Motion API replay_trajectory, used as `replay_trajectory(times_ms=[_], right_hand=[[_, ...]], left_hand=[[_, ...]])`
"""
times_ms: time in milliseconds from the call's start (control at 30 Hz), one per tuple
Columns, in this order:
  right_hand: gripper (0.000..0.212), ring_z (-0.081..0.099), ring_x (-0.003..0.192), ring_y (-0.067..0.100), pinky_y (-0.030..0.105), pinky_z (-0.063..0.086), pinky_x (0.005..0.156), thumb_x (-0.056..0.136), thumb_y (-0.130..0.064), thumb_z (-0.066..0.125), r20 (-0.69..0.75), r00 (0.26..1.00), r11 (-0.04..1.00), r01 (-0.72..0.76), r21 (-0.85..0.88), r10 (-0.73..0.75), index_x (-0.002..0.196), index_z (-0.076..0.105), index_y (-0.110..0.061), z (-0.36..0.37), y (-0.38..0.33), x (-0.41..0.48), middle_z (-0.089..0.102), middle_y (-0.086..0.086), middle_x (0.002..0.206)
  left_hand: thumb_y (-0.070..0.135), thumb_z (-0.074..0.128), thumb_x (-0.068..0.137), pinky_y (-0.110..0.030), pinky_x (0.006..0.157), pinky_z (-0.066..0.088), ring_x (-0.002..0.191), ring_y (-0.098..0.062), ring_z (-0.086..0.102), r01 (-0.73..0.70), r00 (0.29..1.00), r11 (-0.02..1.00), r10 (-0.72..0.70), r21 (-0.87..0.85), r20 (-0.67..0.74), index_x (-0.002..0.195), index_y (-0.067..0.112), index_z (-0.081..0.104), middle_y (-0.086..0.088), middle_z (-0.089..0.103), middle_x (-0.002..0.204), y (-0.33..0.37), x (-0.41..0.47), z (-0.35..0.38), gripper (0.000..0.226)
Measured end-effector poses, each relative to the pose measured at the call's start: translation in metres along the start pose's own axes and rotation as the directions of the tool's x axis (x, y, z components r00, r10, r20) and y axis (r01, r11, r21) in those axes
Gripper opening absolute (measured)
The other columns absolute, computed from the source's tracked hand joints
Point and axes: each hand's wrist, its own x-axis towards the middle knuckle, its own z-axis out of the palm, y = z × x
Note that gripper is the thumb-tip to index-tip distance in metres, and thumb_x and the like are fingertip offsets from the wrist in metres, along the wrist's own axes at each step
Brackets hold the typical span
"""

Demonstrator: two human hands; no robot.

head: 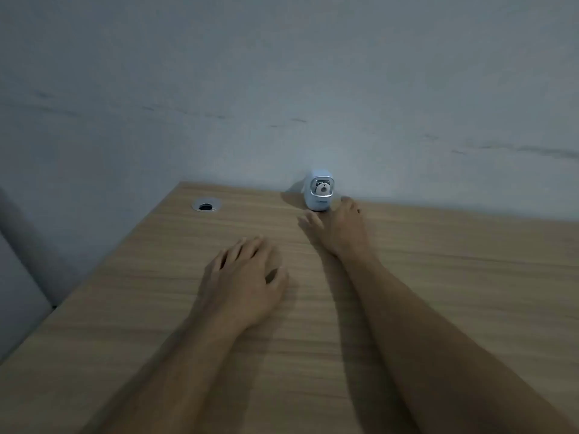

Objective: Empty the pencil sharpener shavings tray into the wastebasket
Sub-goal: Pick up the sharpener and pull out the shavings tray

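A small pale blue pencil sharpener (pixel 319 191) with a bear face on its front stands upright at the back of the wooden desk (pixel 454 277), against the wall. My right hand (pixel 340 228) is stretched out just in front of it, fingers apart, fingertips close to its base and right side, holding nothing. My left hand (pixel 246 280) rests palm down on the desk nearer to me, fingers spread and empty. The shavings tray cannot be made out separately. No wastebasket is in view.
A round metal cable hole (pixel 206 205) sits in the desk at the back left. The desk's left edge runs diagonally, with a grey surface (pixel 18 292) beyond it. A plain wall (pixel 282 89) rises behind the desk.
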Motion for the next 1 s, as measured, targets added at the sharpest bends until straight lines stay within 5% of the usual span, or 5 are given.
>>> replay_trajectory(times_ms=[467, 667, 800, 900, 1000], right_hand=[[0.073, 0.065, 0.135, 0.045, 0.049, 0.051, 0.112, 0.089, -0.051, 0.086, -0.043, 0.996, 0.978, -0.069, 0.198, 0.078, 0.132, 0.061, 0.003, 0.026, -0.012, 0.044, 0.071, 0.023, 0.138], [0.058, 0.075, 0.118, 0.029, 0.038, 0.057, 0.089, 0.082, -0.043, 0.096, 0.074, 0.997, 0.933, -0.016, 0.359, -0.012, 0.122, 0.071, -0.01, -0.011, 0.0, -0.022, 0.08, 0.006, 0.124], [0.056, 0.074, 0.1, 0.007, 0.013, 0.05, 0.072, 0.084, -0.045, 0.096, 0.141, 0.985, 0.91, 0.03, 0.414, -0.097, 0.126, 0.071, -0.019, -0.045, 0.011, -0.081, 0.079, -0.007, 0.12], [0.057, 0.072, 0.102, -0.008, 0.007, 0.053, 0.076, 0.085, -0.048, 0.096, 0.191, 0.967, 0.891, 0.064, 0.449, -0.166, 0.13, 0.071, -0.026, -0.072, 0.021, -0.125, 0.079, -0.017, 0.119], [0.06, 0.077, 0.115, -0.001, 0.023, 0.062, 0.099, 0.086, -0.047, 0.096, 0.241, 0.942, 0.86, 0.085, 0.502, -0.234, 0.138, 0.071, -0.031, -0.091, 0.031, -0.157, 0.081, -0.018, 0.127]], left_hand=[[0.064, 0.04, 0.108, -0.044, 0.137, 0.013, 0.169, -0.008, 0.018, -0.015, 1.0, 0.999, 0.015, -0.034, -0.014, 0.17, 0.041, 0.036, 0.023, 0.024, 0.181, -0.016, 0.016, 0.012, 0.066], [0.064, 0.047, 0.106, -0.046, 0.135, 0.019, 0.166, -0.009, 0.026, -0.031, 0.999, 0.998, 0.031, -0.062, -0.011, 0.165, 0.043, 0.044, 0.024, 0.033, 0.177, -0.018, 0.019, 0.005, 0.063], [0.069, 0.054, 0.098, -0.046, 0.133, 0.028, 0.158, -0.011, 0.04, -0.074, 0.997, 0.986, 0.077, -0.149, 0.013, 0.15, 0.046, 0.062, 0.026, 0.049, 0.166, -0.024, 0.016, -0.002, 0.057], [0.07, 0.066, 0.091, -0.045, 0.125, 0.045, 0.141, -0.005, 0.059, -0.143, 0.987, 0.941, 0.16, -0.306, 0.032, 0.124, 0.045, 0.078, 0.025, 0.067, 0.146, -0.026, 0.003, -0.009, 0.043], [0.037, 0.083, 0.097, -0.03, 0.118, 0.053, 0.131, 0.0, 0.068, -0.192, 0.957, 0.873, 0.268, -0.449, 0.112, 0.118, 0.031, 0.085, 0.018, 0.074, 0.138, -0.022, -0.017, -0.017, 0.022]])
